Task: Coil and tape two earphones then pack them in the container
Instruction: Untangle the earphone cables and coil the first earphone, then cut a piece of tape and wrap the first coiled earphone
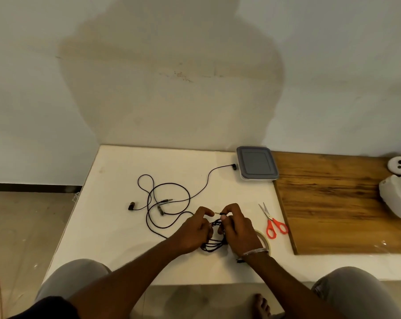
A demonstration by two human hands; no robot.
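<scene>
A coiled black earphone (pixel 214 244) is held between both hands over the white board (pixel 116 238). My left hand (pixel 192 231) grips the coil's left side. My right hand (pixel 237 229) pinches the cable near its jack plug (pixel 218 213), which points left between the two hands. A second black earphone (pixel 169 199) lies loose and uncoiled on the board, one earbud (pixel 131 206) at the left, the other (pixel 234 166) against the container. The container (pixel 257 163), with a grey lid on, stands at the back. A tape roll (pixel 265 241) peeks out from under my right wrist.
Red-handled scissors (pixel 273 223) lie right of my hands near the wooden board (pixel 337 203). White devices (pixel 397 192) rest at the far right edge. A wall stands just behind the table. My knees frame the near edge.
</scene>
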